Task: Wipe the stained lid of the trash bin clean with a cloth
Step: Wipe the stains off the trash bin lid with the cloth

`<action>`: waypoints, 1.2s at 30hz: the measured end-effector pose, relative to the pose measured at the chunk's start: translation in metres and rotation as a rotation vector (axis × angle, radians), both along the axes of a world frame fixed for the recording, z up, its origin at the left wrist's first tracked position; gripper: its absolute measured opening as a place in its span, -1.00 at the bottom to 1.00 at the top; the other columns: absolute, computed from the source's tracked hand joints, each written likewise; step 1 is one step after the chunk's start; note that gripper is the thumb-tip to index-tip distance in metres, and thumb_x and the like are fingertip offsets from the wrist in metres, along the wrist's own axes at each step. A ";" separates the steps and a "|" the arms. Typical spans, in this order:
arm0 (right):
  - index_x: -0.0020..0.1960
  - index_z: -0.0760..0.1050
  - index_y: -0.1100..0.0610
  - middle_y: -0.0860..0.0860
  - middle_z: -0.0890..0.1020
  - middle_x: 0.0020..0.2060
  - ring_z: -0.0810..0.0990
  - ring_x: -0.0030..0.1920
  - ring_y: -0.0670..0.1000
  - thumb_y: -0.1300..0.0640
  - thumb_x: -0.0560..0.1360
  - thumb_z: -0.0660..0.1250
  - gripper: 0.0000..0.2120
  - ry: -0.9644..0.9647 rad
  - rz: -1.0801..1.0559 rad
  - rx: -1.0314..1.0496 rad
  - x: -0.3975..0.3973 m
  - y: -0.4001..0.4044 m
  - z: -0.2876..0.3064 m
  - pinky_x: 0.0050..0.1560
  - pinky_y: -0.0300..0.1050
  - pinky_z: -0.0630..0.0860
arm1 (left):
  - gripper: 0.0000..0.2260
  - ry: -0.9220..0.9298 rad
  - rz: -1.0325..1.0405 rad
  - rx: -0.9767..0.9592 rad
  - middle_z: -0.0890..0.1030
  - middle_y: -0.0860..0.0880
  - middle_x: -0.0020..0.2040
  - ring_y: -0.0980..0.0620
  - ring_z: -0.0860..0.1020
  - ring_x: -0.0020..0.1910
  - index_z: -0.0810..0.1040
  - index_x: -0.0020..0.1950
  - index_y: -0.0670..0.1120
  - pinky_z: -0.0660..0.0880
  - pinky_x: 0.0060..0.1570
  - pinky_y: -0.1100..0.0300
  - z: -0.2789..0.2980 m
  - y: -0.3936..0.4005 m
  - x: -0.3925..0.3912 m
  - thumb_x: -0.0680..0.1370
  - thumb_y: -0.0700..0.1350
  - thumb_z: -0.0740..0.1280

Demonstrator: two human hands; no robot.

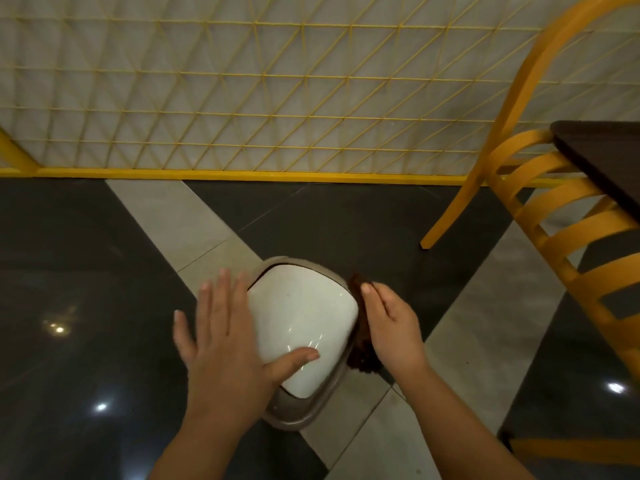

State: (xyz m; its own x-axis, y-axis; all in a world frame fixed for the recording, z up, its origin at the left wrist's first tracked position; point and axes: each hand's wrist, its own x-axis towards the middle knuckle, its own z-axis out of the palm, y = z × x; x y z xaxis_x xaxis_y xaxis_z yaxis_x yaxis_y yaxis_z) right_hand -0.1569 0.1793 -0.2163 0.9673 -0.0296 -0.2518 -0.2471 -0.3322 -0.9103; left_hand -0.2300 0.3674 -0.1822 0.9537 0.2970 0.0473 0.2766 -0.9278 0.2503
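**Two hands at the bin lid, cloth on its right edge**

Nearest the camera, two bare forearms reach forward and down to a small trash bin [294, 415] standing on the floor [104, 254], which is dark glossy tile crossed by pale grey bands. The left hand [221, 337] lies flat with its fingers spread apart; the thumb rests on the near part of the white lid [304, 317], while the other fingers extend past the lid's left side over the bin's grey-brown rim. The right hand [388, 323] has its fingers curled together and closed on a dark brown cloth [362, 344], which is pressed along the right edge of the lid (its near end hangs just off the rim). The lid is glossy, with bright streaks of reflected light near the thumb and faint specks towards its far left. Beyond the bin a yellow lattice screen [242, 98] stands on a yellow base rail. To the right is a yellow slatted chair [554, 216], and behind it the corner of a dark table [602, 150].
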 end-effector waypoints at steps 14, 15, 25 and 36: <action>-0.01 0.53 -0.38 -0.17 0.65 -0.18 0.63 -0.18 -0.17 -0.15 0.55 0.18 -0.82 -0.055 -0.043 0.170 -0.030 0.015 0.029 -0.21 -0.10 0.58 | 0.06 -0.012 0.478 -0.758 0.07 0.01 0.51 -0.13 0.16 0.46 -0.04 0.53 0.04 0.24 0.34 -0.16 0.007 0.014 -0.021 0.22 0.22 0.52; 0.02 0.54 -0.37 -0.26 0.64 -0.10 0.60 -0.09 -0.25 -0.13 0.56 0.17 -0.81 -0.095 0.014 0.164 -0.024 0.023 0.031 -0.10 -0.14 0.56 | 0.12 -0.016 0.496 -0.755 0.04 0.02 0.52 -0.13 0.11 0.47 -0.09 0.53 0.06 0.22 0.35 -0.17 0.006 0.006 -0.018 0.17 0.28 0.51; 0.36 0.04 -0.43 -0.45 -0.03 0.45 -0.10 0.47 -0.32 -0.21 0.58 0.04 -0.62 -0.347 0.616 -0.080 -0.041 0.042 0.011 0.39 -0.14 -0.03 | 0.26 0.008 0.339 -0.718 0.05 0.02 0.50 -0.11 0.08 0.46 -0.06 0.52 0.06 0.21 0.35 -0.11 -0.001 0.027 -0.016 -0.07 0.38 0.41; 0.23 0.43 -0.35 -0.29 0.41 0.34 0.30 0.35 -0.30 -0.15 0.57 0.14 -0.74 -0.216 0.447 0.011 -0.016 0.045 0.007 0.39 -0.16 0.24 | 0.19 0.018 0.218 -0.747 0.12 0.13 0.42 0.00 0.19 0.37 0.01 0.47 0.17 0.34 0.24 -0.04 -0.004 0.044 -0.013 -0.04 0.41 0.49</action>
